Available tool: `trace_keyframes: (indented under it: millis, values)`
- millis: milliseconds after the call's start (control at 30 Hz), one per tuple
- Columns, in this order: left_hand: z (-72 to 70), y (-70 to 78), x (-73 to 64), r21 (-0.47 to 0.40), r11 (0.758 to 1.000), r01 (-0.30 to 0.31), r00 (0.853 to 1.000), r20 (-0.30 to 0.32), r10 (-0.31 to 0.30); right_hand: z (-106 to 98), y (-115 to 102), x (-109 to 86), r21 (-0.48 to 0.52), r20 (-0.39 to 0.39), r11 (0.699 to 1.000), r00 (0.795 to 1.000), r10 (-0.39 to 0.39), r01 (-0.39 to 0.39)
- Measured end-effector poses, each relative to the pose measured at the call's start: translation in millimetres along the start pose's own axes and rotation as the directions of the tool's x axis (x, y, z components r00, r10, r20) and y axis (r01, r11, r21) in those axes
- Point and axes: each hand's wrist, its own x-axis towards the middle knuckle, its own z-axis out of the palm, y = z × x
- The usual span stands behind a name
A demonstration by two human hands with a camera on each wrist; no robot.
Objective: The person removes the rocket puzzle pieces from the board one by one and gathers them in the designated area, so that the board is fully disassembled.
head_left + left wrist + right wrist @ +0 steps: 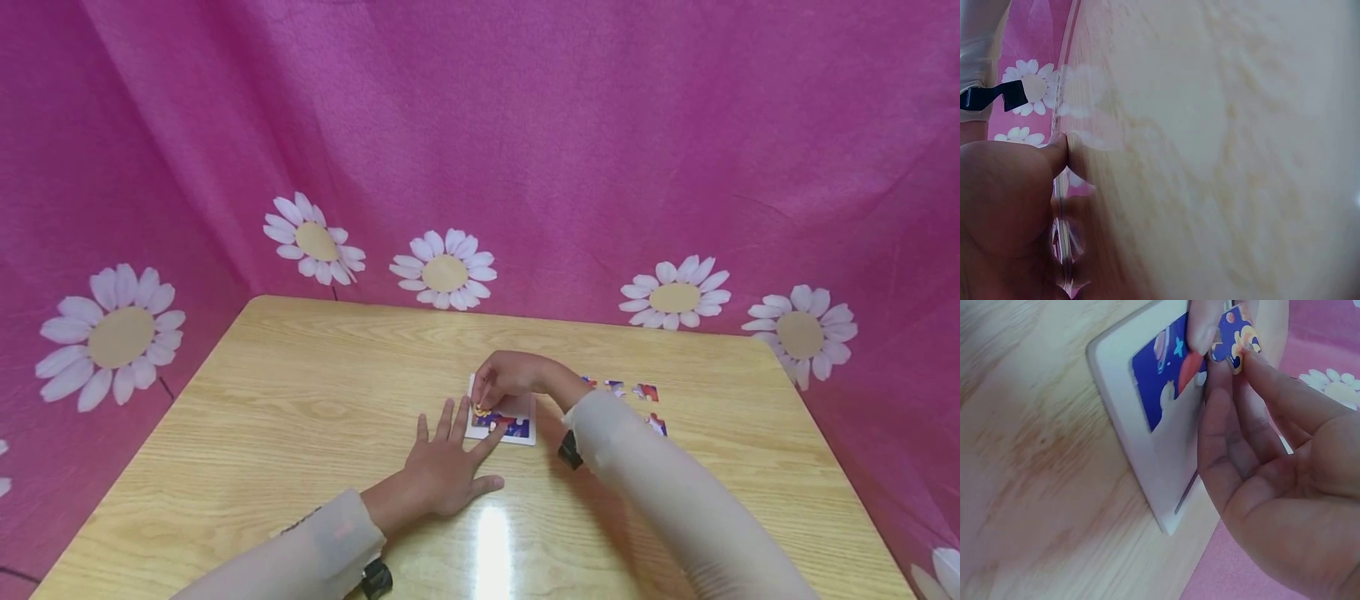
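Note:
Thumb and fingertips of my right hand [512, 377] pinch a blue-and-yellow jigsaw piece [1230, 336] at one side of a white puzzle tray [1124, 394]. Joined pieces [1152, 378] with a blue space picture line the near part of the tray, and its far part shows bare white. My left hand [441, 473] lies on the table with fingers spread. Its index finger reaches onto the joined pieces, as a fingertip [1200, 337] in the right wrist view also shows. The left wrist view holds mostly blurred tabletop and part of the hand.
Several loose jigsaw pieces [647, 392] lie on the wooden table [315, 392] to the right of the tray, some partly hidden by the right arm. A pink curtain [555, 167] with white daisies hangs behind the table and along its sides.

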Motion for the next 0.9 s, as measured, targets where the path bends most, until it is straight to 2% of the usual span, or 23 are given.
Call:
trace_keyframes:
  millis: [333, 600, 900]
  values:
    - [0.4, -0.5, 0.5, 0.003, 1.000, -0.005, 1.000, -0.008, 0.005, -2.0, 6.9, -5.6, 0.078, -0.009, 0.997, 1.000, 0.017, -0.016]
    - [-0.5, -0.1, 0.4, 0.003, 1.000, -0.006, 1.000, -0.008, 0.006, -6.7, 18.7, -13.5, 0.071, -0.032, 0.997, 0.999, -0.019, 0.021]
    - [1.3, 0.6, 0.0, 0.012, 1.000, 0.004, 1.000, -0.018, -0.003, -12.6, 29.4, -30.3, 0.069, -0.064, 0.997, 0.998, -0.026, 0.030]
